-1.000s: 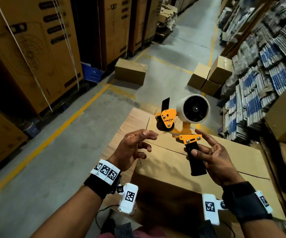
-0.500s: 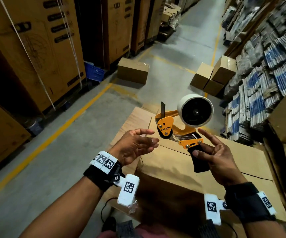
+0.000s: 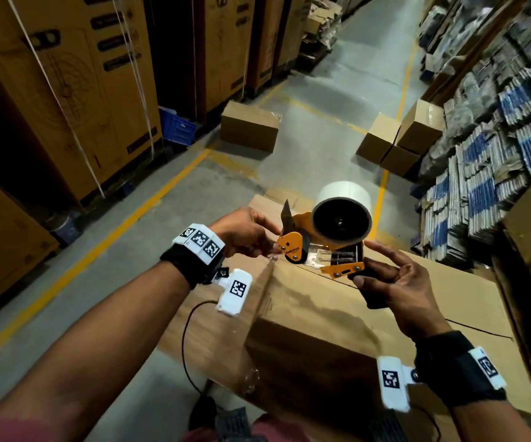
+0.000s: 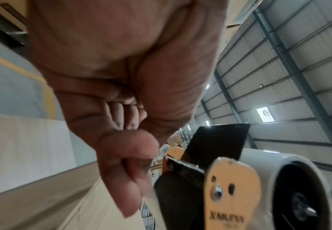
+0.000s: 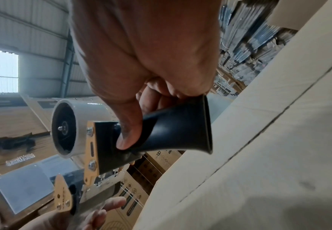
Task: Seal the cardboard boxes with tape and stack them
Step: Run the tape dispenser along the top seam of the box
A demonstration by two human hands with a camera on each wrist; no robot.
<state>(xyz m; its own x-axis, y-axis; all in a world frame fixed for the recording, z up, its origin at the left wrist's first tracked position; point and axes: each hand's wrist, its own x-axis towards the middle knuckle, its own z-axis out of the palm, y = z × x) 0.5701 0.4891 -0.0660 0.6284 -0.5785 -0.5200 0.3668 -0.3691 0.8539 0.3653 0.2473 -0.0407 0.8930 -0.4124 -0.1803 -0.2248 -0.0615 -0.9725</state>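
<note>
Now the person stands in a warehouse aisle, over a big cardboard box (image 3: 369, 317) with a closed top; a dark seam runs across it. Above this box the right hand (image 3: 398, 291) holds a tape dispenser (image 3: 324, 244) in the air: the thumb and curled fingers grip its black handle (image 5: 167, 129), while the index finger is stretched forward. The dispenser has an orange frame, a black roller in front and a roll of white tape (image 3: 342, 215) on top. The left hand (image 3: 248, 232) is at the front end of the dispenser, fingers bent toward the roller. In the left wrist view its fingertips (image 4: 129, 157) are drawn together near the blade, but if they pinch the tape end I cannot tell, because that part is blurred.

Around them, the floor (image 3: 149, 193) is grey concrete with yellow lines painted along the aisle. On the left stand tall brown cartons (image 3: 66, 84) tied with white straps, and a blue crate (image 3: 178, 127) is low between them. 1 small brown box (image 3: 248, 126) lies alone on the floor further ahead. On the right side of the aisle there is a group of 3 small boxes (image 3: 398, 138), with 1 leaning on the others. Beside them, shelves (image 3: 487, 148) hold many flat bundles in blue and white. The wrist views also show a wall of metal sheets and a bright window (image 5: 2, 70).
</note>
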